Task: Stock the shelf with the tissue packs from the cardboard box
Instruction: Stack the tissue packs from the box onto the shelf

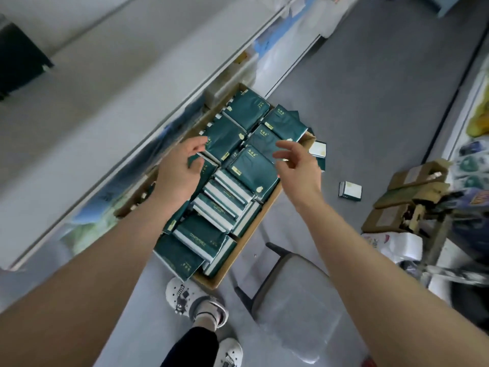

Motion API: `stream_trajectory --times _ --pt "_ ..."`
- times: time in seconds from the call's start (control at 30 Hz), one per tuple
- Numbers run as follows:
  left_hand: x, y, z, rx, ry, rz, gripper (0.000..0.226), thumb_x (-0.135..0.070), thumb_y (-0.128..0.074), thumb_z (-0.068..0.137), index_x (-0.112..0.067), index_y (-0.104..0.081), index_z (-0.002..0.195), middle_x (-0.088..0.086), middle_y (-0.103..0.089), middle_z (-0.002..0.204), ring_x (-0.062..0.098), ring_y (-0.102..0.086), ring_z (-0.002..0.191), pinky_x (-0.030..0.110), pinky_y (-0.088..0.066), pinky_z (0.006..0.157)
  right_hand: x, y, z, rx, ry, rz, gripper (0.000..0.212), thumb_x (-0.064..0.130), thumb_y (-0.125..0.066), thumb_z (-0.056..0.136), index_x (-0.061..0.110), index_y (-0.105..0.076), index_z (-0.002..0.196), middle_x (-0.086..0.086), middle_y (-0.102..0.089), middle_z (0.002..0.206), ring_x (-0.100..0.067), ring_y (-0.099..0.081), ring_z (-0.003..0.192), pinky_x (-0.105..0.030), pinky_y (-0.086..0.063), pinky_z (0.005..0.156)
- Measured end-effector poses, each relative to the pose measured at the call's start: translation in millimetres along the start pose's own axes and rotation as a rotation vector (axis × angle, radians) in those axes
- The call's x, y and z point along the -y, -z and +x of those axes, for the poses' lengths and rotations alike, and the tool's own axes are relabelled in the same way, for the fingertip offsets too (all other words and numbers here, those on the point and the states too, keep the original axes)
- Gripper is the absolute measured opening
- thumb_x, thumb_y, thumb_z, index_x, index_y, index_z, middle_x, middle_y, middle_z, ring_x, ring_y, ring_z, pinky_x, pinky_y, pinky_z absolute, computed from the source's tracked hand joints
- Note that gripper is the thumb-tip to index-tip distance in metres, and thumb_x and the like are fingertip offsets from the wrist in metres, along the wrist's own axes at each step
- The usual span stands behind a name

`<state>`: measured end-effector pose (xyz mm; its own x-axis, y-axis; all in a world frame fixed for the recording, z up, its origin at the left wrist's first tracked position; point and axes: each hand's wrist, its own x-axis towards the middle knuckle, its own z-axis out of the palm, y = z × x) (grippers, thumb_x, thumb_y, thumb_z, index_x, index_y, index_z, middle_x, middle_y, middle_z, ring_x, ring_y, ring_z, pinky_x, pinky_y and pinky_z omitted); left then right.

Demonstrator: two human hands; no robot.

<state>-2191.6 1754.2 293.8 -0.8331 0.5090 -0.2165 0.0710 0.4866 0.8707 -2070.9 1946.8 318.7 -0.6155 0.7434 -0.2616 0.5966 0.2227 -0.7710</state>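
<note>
So the floor here is pretty cluttered. A grey stool with a dark frame sits just right of the cardboard box, nearly touching its long side, and two white clogs stand right at the near corner. Off to the right there's a pile of smaller brown cartons and some white wrapped rolls, well apart from the box. The shelf runs along the box's left side, with blurry blue and green packages on its lower level.

Counts: one box, two hands, one stool. The dark green tissue packs in the box are well over a dozen; they overlap too much for an exact number. Some lie flat, some stand on edge. At least two more lie loose on the floor: one right by the far right corner, another farther out.

Both hands hover over the far half of the box and neither has anything in it. The left hand has its fingers loosely bent, tips by the edge of a flat pack; can't tell if they touch. The right hand is spread and relaxed just above the right-hand row.
</note>
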Motion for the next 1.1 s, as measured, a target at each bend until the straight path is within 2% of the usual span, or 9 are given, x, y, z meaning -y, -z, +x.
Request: stream_trajectory --times 0.1,0.17,0.33,0.53,0.73,0.83,0.9,1.0,1.1 --pt "-0.4 9.7 -0.3 -0.01 0.018 0.029 0.041 -0.006 -0.054 0.096 -0.028 -0.056 0.13 -0.007 -0.061 0.123 0.004 -0.055 0.117 0.031 -0.042 0.106 18.9 -16.1 16.0 0.072 0.039 -0.019 0.037 0.005 -0.051 0.093 0.03 -0.066 0.115 0.012 -0.071 0.097 -0.009 -0.067 0.087 -0.034 -0.059 0.08" --pt "-2.3 15.6 1.1 -0.01 0.034 0.055 0.039 -0.006 -0.054 0.096 -0.028 -0.058 0.128 -0.01 -0.061 0.119 0.006 -0.056 0.113 0.029 -0.043 0.103 28.9 -24.4 23.5 0.099 0.066 0.007 0.036 0.003 -0.052 0.093 0.028 -0.067 0.114 0.009 -0.072 0.097 -0.008 -0.068 0.089 -0.033 -0.059 0.081" --pt "-1.7 25.4 6.0 -0.024 0.06 0.053 0.038 -0.009 -0.055 0.096 -0.032 -0.059 0.126 -0.011 -0.061 0.121 0.007 -0.056 0.114 0.033 -0.044 0.104 47.2 -34.3 36.6 0.151 0.068 0.019 0.041 -0.003 -0.049 0.09 0.025 -0.068 0.112 0.007 -0.072 0.098 -0.008 -0.068 0.076 -0.024 -0.057 0.063" --pt "-4.3 25.0 13.8 -0.054 0.078 0.031 0.038 -0.009 -0.057 0.095 -0.03 -0.059 0.126 -0.011 -0.062 0.124 0.004 -0.056 0.114 0.029 -0.041 0.107 62.2 -29.8 56.5 0.256 0.124 -0.058 0.041 -0.003 -0.049 0.091 0.026 -0.069 0.114 0.009 -0.071 0.099 -0.008 -0.065 0.073 -0.022 -0.056 0.062" --pt "-2.9 20.9 37.3 -0.075 0.106 0.127 0.036 -0.014 -0.059 0.094 -0.028 -0.059 0.128 -0.008 -0.061 0.126 0.007 -0.057 0.114 0.032 -0.042 0.106 68.5 -51.4 102.0 0.44 0.243 -0.131 0.033 0.004 -0.052 0.095 0.026 -0.068 0.114 0.009 -0.071 0.1 -0.008 -0.067 0.092 -0.023 -0.055 0.082" --pt "-1.5 14.2 54.9 -0.057 0.117 0.179 0.035 -0.015 -0.063 0.092 -0.026 -0.061 0.126 -0.008 -0.063 0.123 0.006 -0.058 0.111 0.027 -0.042 0.103 64.8 -70.2 133.8 0.554 0.277 -0.14 0.03 0.005 -0.058 0.093 0.03 -0.069 0.106 0.006 -0.074 0.096 -0.008 -0.065 0.078 -0.03 -0.054 0.076" --pt "4.1 6.3 68.8 -0.062 0.119 0.214 0.034 -0.016 -0.066 0.09 -0.026 -0.063 0.122 -0.012 -0.064 0.118 0.003 -0.058 0.105 0.02 -0.042 0.098 60.9 -81.9 155.7 0.638 0.33 -0.192 0.026 0.008 -0.062 0.091 0.03 -0.069 0.105 0.004 -0.074 0.095 -0.009 -0.065 0.079 -0.032 -0.054 0.078" --pt "16.7 -7.1 85.8 -0.089 0.108 0.26 0.033 -0.018 -0.07 0.087 -0.028 -0.065 0.118 -0.016 -0.064 0.111 -0.002 -0.058 0.1 0.008 -0.041 0.09 53.8 -91.4 185.2 0.735 0.465 -0.286 0.023 0.011 -0.068 0.089 0.024 -0.071 0.108 0.006 -0.073 0.091 -0.004 -0.064 0.08 -0.026 -0.052 0.084" --pt "31.3 -17.7 98.9 -0.09 0.098 0.279 0.034 -0.021 -0.073 0.085 -0.027 -0.065 0.118 -0.013 -0.066 0.107 0.001 -0.06 0.098 0.017 -0.044 0.094 48.7 -100.8 210.4 0.738 0.651 -0.35 0.024 0.011 -0.069 0.088 0.027 -0.072 0.104 0.013 -0.073 0.084 0.0 -0.066 0.081 -0.024 -0.051 0.085"
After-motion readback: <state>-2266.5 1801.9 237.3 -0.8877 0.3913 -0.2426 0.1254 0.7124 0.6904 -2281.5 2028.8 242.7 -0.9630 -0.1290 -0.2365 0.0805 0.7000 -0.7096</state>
